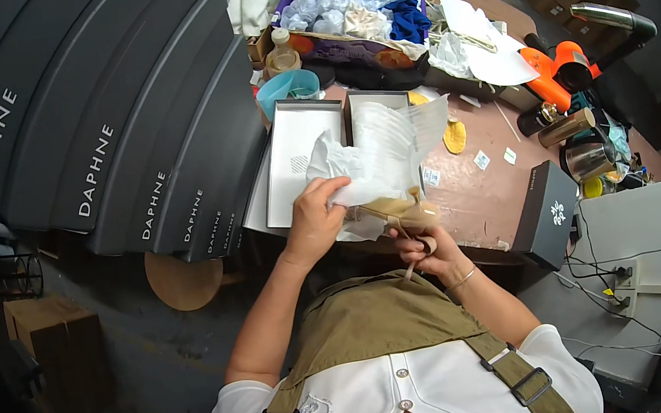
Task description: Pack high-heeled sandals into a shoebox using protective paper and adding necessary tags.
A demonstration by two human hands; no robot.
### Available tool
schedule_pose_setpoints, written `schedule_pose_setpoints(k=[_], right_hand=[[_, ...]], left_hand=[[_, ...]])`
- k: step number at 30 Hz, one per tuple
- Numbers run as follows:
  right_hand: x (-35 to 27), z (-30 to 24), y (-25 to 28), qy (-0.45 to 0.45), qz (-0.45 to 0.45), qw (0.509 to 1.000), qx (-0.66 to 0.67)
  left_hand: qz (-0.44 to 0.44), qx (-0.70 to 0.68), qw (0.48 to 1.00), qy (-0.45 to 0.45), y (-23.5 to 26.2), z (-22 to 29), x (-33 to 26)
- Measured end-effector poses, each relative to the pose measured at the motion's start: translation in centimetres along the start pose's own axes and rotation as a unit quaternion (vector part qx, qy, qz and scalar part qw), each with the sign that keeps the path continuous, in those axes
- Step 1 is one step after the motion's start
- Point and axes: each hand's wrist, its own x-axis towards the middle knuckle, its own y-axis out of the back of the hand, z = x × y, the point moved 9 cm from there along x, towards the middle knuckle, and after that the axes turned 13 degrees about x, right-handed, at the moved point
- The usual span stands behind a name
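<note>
My left hand (317, 219) is closed on the edge of crumpled white tissue paper (332, 162), its thumb and fingers pinching the sheet. My right hand (434, 253) is wrapped round a beige strappy shoe (409, 212), whose thin strap hangs between the fingers. The shoe's front lies against the paper, partly covered by it. Just beyond both hands is an open shoe box (283, 175), dark outside and pale inside. White padded wrapping (382, 140) bulges over its right part, and I cannot tell what lies under it.
Tall stacked dark boxes (159, 139) crowd the left. A purple crate (321, 51) of crumpled wrapping stands at the back, with a blue cup (288, 88) nearer. On the right are an orange heat gun (544, 76), a metal cylinder (566, 128) and a dark box (546, 217) at the table edge.
</note>
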Motion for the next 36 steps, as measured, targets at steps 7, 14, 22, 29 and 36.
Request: schedule_pose_setpoints(k=[7,14,22,29,36], right_hand=[[1.2,1.4,-1.6,-0.002,0.012,0.989,-0.148],[2.2,1.4,-3.5,0.029,0.056,0.976,-0.210],[5.5,1.6,-5.7,0.170,-0.060,0.978,-0.105],[6.8,-0.7,-6.6,0.140,-0.020,0.937,-0.319],[1.2,2.4,-16.2,0.203,-0.029,0.487,-0.849]], left_hand=[[0.016,-0.046,0.998,0.047,0.0,-1.3,-0.2],[0.073,0.020,0.996,-0.040,2.9,2.3,-1.6],[0.086,0.147,0.944,-0.284,0.8,10.2,-5.2],[0.079,0.030,0.982,-0.168,1.2,6.1,-6.2],[0.126,-0.129,0.982,0.064,5.7,-0.1,-5.8]])
